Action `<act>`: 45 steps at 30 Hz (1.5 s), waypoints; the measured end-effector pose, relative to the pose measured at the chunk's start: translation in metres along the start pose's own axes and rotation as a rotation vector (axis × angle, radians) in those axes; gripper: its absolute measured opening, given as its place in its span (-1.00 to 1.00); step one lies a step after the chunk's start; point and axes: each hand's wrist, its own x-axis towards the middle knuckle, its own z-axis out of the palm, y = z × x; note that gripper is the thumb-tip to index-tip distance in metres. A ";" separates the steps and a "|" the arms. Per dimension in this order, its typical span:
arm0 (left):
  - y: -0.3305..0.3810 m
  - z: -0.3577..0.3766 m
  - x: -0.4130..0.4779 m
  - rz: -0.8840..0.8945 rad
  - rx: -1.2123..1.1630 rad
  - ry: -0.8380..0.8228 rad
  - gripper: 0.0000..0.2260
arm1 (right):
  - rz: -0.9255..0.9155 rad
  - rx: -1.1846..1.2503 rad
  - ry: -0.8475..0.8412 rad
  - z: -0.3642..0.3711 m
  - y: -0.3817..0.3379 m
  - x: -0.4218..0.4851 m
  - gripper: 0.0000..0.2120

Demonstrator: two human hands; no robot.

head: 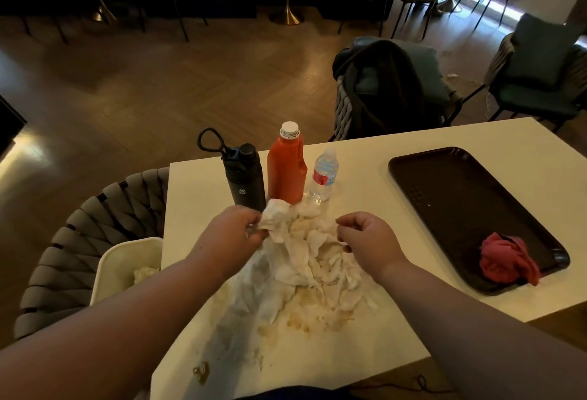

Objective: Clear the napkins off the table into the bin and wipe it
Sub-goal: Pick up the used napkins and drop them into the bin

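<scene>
now left hand (236, 229) pinches napkin pile (305, 256); right hand (365, 237) curled, grip unclear. gather tight, swing to white bin (127, 260) beside left hand.

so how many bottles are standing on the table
3, in a row at the far edge behind the napkins: black flask on the left, orange bottle in the middle, clear water bottle on the right. None seem hidden.
</scene>
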 end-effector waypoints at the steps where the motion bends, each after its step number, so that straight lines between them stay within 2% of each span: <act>1: -0.013 -0.003 0.002 -0.032 0.054 0.032 -0.89 | 0.014 -0.065 0.031 -0.007 0.008 0.005 -0.86; 5: -0.057 -0.013 -0.003 -0.194 0.143 0.106 -0.83 | 0.092 -0.329 0.093 -0.033 0.040 0.018 -0.72; 8: -0.076 -0.019 -0.013 -0.271 0.154 0.102 -0.89 | 0.129 -0.456 0.060 -0.037 0.054 0.021 -0.70; 12: -0.089 -0.022 -0.022 -0.315 0.191 0.107 -0.86 | 0.170 -0.585 -0.003 -0.023 0.055 0.020 -0.63; 15: -0.094 -0.023 -0.026 -0.321 0.196 0.115 -0.82 | 0.148 -0.732 -0.072 -0.008 0.053 0.019 -0.68; 18: -0.097 -0.024 -0.029 -0.322 0.185 0.118 -0.80 | 0.081 -0.766 -0.053 0.000 0.052 0.016 -0.77; 22: -0.100 -0.027 -0.032 -0.323 0.169 0.114 -0.81 | 0.024 -0.789 -0.114 0.004 0.048 0.012 -0.57; 23: -0.100 -0.027 -0.033 -0.322 0.162 0.112 -0.82 | 0.029 -0.814 -0.139 0.005 0.047 0.012 -0.58; 26: -0.101 -0.029 -0.035 -0.309 0.158 0.121 -0.87 | 0.029 -0.870 -0.154 0.004 0.050 0.012 -0.76; 30: -0.102 -0.029 -0.036 -0.308 0.176 0.123 -0.90 | 0.036 -0.825 -0.113 -0.007 0.056 0.016 -0.79; 33: -0.103 -0.029 -0.035 -0.304 0.175 0.110 -0.88 | -0.001 -0.749 0.014 -0.017 0.055 0.019 -0.77; 36: -0.103 -0.027 -0.035 -0.294 0.149 0.110 -0.87 | -0.041 -0.542 0.157 -0.022 0.040 0.017 -0.78; 39: -0.105 -0.027 -0.035 -0.295 0.147 0.134 -0.90 | -0.075 -0.324 0.222 -0.015 0.014 0.013 -0.82; 42: -0.116 -0.028 -0.039 -0.313 0.129 0.166 -0.88 | -0.166 -0.268 0.177 0.007 -0.016 0.005 -0.90; 45: -0.132 -0.033 -0.050 -0.325 0.070 0.192 -0.92 | -0.257 -0.257 0.018 0.042 -0.044 -0.005 -0.92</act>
